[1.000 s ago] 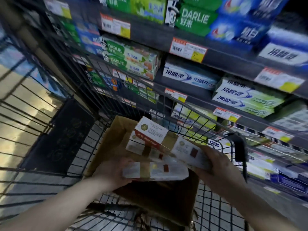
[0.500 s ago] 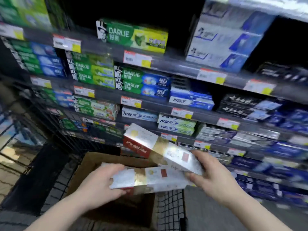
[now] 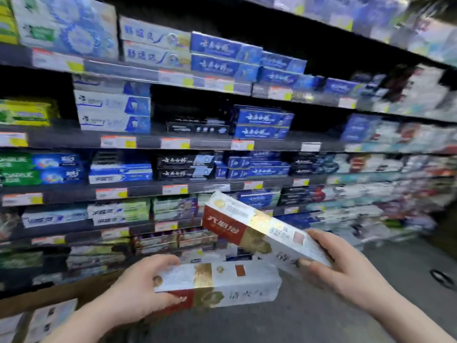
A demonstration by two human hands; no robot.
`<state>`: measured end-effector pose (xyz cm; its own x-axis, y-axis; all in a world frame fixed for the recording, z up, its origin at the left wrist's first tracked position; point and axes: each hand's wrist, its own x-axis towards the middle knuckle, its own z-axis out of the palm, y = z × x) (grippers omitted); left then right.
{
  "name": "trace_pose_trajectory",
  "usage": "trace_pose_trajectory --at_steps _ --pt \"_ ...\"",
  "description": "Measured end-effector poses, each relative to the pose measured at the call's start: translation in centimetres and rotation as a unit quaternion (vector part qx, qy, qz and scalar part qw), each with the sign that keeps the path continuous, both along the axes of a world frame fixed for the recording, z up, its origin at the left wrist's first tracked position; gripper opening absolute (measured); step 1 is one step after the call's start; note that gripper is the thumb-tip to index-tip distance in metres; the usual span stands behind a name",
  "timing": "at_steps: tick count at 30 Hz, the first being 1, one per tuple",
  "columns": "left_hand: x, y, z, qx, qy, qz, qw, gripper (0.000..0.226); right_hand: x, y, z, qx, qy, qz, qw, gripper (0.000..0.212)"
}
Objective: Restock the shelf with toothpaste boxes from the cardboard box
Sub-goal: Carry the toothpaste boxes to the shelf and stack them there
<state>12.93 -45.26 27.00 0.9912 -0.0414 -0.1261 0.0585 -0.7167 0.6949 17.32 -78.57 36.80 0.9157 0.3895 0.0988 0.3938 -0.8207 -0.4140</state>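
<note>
Supermarket shelving (image 3: 148,142) is filling the background, tier on tier of toothpaste cartons, with white-and-yellow price tags (image 3: 118,141) running along each rail. In front of the lowest tiers, the left hand (image 3: 138,290) is gripping the lower box (image 3: 235,283), a red, gold and white toothpaste carton, by its left end, with the thumb underneath and the fingers curled over the top. Just above and right of the lower box, the right hand (image 3: 346,268) is clutching the upper box (image 3: 259,229), of the same design, by its right end. It is tilting so that its red end is pointing toward the shelving. Whether the two cartons are touching, I cannot tell. Down and left of the lower box, the cardboard box (image 3: 49,293) is showing a brown rim with pale cartons inside.

By my judgement, the person is carrying stock to the shelf: the picking is done, the placing is not. The next move is calling for a matching facing or gap, none of which is showing clearly, then for sliding each box in with its label outward.

Far left of the lower box and higher, green cartons (image 3: 17,169) are reading DARLIE. Above it, blue cartons (image 3: 262,125) are bearing white brush-style Chinese characters, as is the upper box's red panel, all too blurred to read surely.
</note>
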Motion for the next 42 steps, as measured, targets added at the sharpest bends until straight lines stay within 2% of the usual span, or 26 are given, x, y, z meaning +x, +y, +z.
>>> trace_pose_trajectory --at_steps 2,9,13,18,21,27,32,37,42 --pt "1.1 -5.5 1.1 0.002 -0.002 -0.034 0.999 0.061 -1.6 -5.9 1.2 -0.004 -0.011 -0.033 0.999 0.052" --pt "4.7 -23.5 5.0 0.006 -0.043 -0.155 0.987 0.041 -5.4 -21.9 4.1 -0.002 -0.019 -0.174 0.985 0.047" --pt "7.8 -31.7 6.5 0.003 -0.046 -0.218 0.975 0.040 -5.8 -28.4 4.8 0.015 -0.029 -0.227 0.973 0.061" --pt "12.8 -40.8 7.5 -0.027 -0.058 -0.271 0.960 0.042 -4.2 -35.7 5.1 0.052 -0.040 -0.270 0.961 0.029" --pt "17.1 -45.6 7.2 -0.036 -0.049 -0.295 0.954 0.038 -1.4 -40.0 5.3 0.035 -0.056 -0.284 0.957 0.023" --pt "28.1 -54.6 8.0 -0.038 -0.075 -0.329 0.941 0.043 6.8 -48.9 6.5 0.030 -0.078 -0.334 0.939 0.027" --pt "35.7 -62.2 9.1 -0.041 -0.099 -0.346 0.932 0.046 13.0 -56.0 7.1 0.071 -0.098 -0.359 0.926 0.028" --pt "41.8 -68.5 8.7 -0.062 -0.052 -0.331 0.940 0.050 19.6 -63.2 7.6 0.100 -0.118 -0.337 0.929 0.028" --pt "47.0 -74.6 8.3 -0.060 -0.072 -0.289 0.953 0.045 28.0 -71.9 6.9 0.098 -0.102 -0.284 0.948 0.029"
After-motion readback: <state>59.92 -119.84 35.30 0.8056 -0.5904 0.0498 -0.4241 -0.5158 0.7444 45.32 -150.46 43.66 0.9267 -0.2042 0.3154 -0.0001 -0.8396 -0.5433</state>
